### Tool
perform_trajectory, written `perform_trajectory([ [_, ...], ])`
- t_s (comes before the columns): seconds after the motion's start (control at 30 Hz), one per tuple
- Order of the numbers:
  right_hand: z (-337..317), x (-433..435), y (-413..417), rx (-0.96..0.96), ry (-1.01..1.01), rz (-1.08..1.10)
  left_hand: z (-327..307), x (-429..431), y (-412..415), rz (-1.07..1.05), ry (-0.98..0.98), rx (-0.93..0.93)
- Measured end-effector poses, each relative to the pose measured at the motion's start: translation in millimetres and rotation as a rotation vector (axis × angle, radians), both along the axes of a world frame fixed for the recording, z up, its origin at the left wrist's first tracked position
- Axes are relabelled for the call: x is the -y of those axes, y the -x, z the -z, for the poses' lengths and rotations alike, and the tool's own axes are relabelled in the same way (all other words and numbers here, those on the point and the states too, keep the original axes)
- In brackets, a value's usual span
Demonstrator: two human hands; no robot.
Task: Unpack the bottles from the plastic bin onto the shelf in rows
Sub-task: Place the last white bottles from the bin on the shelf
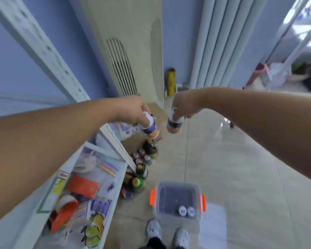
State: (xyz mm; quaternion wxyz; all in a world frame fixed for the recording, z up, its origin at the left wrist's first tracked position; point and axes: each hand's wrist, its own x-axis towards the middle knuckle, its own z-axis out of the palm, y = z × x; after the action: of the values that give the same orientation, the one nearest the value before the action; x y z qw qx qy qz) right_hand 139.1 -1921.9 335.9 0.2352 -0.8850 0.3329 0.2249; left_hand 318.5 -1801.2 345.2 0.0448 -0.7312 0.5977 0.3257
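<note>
Above the plastic bin (177, 200), both arms reach forward with a bottle in each hand. The left hand (133, 112) has its grip wrapped around the top of a white-capped bottle (150, 129) with a dark label and orange contents; the right hand (184, 106) holds a matching bottle (174, 124) the same way, the two hanging close together but apart. Both are in the air beyond the bin, beside the white shelf (113, 139) that runs along its left side.

Down in the bin, only two white-capped bottles (186, 211) are left, standing side by side against its near wall; the rest of its floor looks bare. Between the bin and the shelf, a cluster of mixed bottles (142, 169) stands low down, though blur hides whether they sit on a bottom shelf board or on the floor.

Judging from this, the unpacking is well advanced: one pair in hand to place, one pair to fetch.
</note>
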Motion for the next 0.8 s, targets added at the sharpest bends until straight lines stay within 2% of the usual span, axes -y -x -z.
perform_trajectory([
  [0.2,-136,-18,-69,0.207,0.054,-0.082,-161,-44,-49,-0.121,0.143,0.120],
  [0.4,-217,-76,-168,0.310,0.071,-0.289,-249,-132,-100,-0.305,0.235,0.172],
  [0.57,-228,-153,-261,0.285,0.068,-0.468,-247,-214,-165,-0.399,0.141,0.293],
  [0.7,-204,-219,-320,0.218,0.066,-0.587,-217,-268,-228,-0.489,0.074,0.348],
  [0.8,-175,-266,-347,0.155,0.093,-0.676,-178,-297,-262,-0.499,0.000,0.318],
])
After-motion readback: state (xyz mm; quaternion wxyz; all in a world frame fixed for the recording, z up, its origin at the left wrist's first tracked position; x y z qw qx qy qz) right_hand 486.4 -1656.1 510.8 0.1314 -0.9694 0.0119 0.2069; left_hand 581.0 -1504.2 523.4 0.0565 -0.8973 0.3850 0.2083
